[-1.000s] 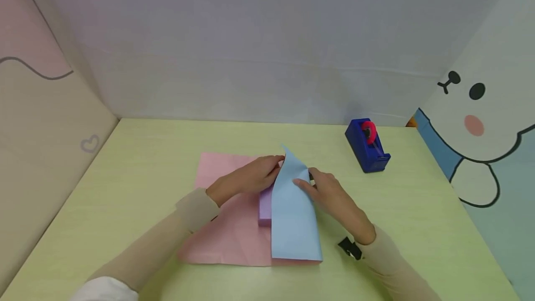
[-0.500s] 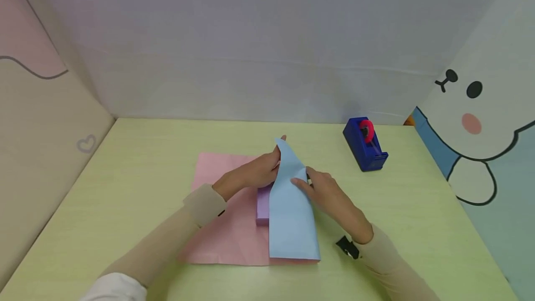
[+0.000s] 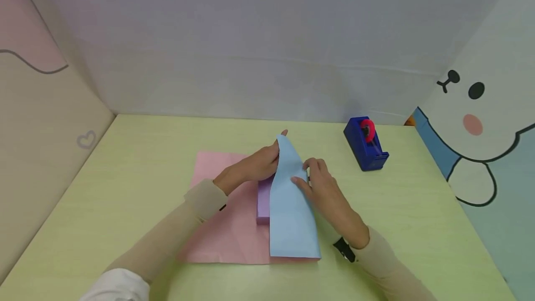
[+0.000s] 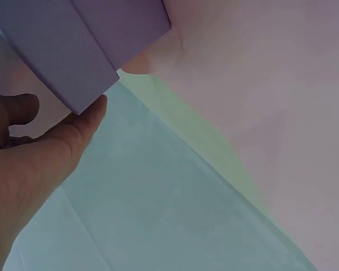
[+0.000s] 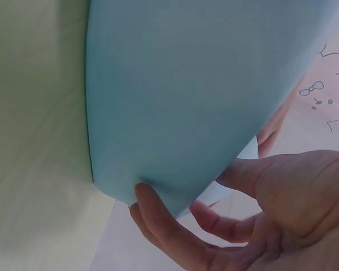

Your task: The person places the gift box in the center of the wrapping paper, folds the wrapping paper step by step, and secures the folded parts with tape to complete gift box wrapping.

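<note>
A sheet of wrapping paper, pink inside (image 3: 225, 240) and light blue outside (image 3: 292, 226), lies on the table with its right side folded over a purple box (image 3: 263, 206). My right hand (image 3: 330, 196) pinches the fold's right edge near its far end, thumb on the blue face and fingers on the outer side, as the right wrist view shows. My left hand (image 3: 259, 164) is at the far end of the box, partly hidden by the raised blue flap. In the left wrist view a finger (image 4: 93, 116) touches the box's corner and the thumb (image 4: 22, 109) stands apart.
A blue tape dispenser (image 3: 365, 145) with a red-cored roll stands at the back right of the pale yellow-green table (image 3: 154, 143). A white sheet wall (image 3: 234, 59) closes off the back, and printed panels flank both sides.
My left hand has moved slightly away from me, and a fingertip now shows past the flap's far corner. My right fingers have lifted and shifted a little along the fold.
</note>
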Demonstrator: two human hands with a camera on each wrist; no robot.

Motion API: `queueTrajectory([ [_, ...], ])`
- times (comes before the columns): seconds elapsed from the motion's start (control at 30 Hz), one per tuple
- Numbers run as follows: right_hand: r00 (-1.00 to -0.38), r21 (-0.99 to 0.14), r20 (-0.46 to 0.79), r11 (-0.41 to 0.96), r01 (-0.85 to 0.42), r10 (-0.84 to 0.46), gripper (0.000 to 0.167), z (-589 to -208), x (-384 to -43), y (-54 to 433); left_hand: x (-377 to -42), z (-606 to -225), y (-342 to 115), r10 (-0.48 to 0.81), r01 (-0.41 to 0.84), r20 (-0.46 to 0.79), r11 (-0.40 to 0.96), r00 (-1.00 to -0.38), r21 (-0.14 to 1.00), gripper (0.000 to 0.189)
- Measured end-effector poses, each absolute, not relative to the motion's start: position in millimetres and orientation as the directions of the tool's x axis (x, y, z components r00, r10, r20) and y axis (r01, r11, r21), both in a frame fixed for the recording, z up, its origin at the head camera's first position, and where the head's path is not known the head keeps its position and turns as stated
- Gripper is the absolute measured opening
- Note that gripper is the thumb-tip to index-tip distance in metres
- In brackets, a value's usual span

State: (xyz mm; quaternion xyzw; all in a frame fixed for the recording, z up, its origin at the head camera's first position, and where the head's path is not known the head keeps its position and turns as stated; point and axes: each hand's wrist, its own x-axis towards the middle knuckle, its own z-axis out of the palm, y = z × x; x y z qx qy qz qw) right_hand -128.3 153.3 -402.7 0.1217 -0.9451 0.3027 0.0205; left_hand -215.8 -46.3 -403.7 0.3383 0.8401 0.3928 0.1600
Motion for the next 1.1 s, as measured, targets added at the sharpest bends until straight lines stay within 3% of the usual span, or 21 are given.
queueTrajectory([
  [0.23, -0.943, -0.507, 0.232, 0.797, -0.328, -0.240, 0.031, -406, -124, 151, -215, -404, -42, 0.685, 0.490, 0.037, 0.481, -0.728, 0.727, 0.021],
  [0.3, -0.942, -0.501, 0.237, 0.800, -0.330, -0.240, 0.032, -406, -123, 150, -214, -403, -42, 0.666, 0.503, 0.027, 0.535, -0.746, 0.679, 0.018],
  [0.4, -0.940, -0.495, 0.242, 0.802, -0.334, -0.242, 0.033, -406, -123, 150, -215, -401, -43, 0.645, 0.513, 0.018, 0.590, -0.764, 0.624, 0.024],
  [0.6, -0.936, -0.496, 0.247, 0.797, -0.344, -0.250, 0.033, -407, -124, 150, -220, -402, -45, 0.670, 0.396, -0.128, 0.570, -0.731, 0.719, 0.058],
  [0.77, -0.935, -0.498, 0.246, 0.794, -0.348, -0.256, 0.033, -408, -123, 150, -221, -402, -46, 0.684, 0.357, -0.225, 0.598, -0.694, 0.717, 0.063],
  [1.1, -0.933, -0.503, 0.248, 0.788, -0.355, -0.262, 0.033, -407, -124, 152, -225, -403, -43, 0.721, 0.360, -0.193, 0.537, -0.666, 0.763, 0.068],
])
